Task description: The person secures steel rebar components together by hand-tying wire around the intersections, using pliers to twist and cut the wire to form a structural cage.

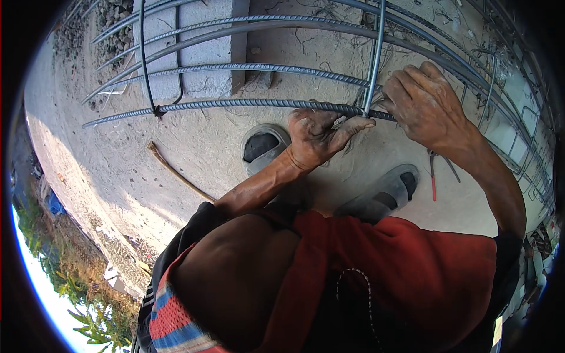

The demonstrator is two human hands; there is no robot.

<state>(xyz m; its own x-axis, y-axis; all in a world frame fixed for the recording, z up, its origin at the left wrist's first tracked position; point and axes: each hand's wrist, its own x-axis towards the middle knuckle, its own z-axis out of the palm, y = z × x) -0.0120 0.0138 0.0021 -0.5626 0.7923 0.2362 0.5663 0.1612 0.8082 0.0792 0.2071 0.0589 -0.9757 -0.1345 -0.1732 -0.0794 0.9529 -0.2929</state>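
Rebar (235,104) runs ribbed and level across the cage, meeting an upright stirrup (373,65) where both hands work. The left hand (318,138) pinches just below the crossing, fingers clenched on what looks like thin tie wire, too fine to tell for certain. The right hand (426,103) closes over the bar just right of the joint. Red-handled pliers (434,176) lie on the concrete below it. A snug tie likely needs the bars held tight together while twisting.
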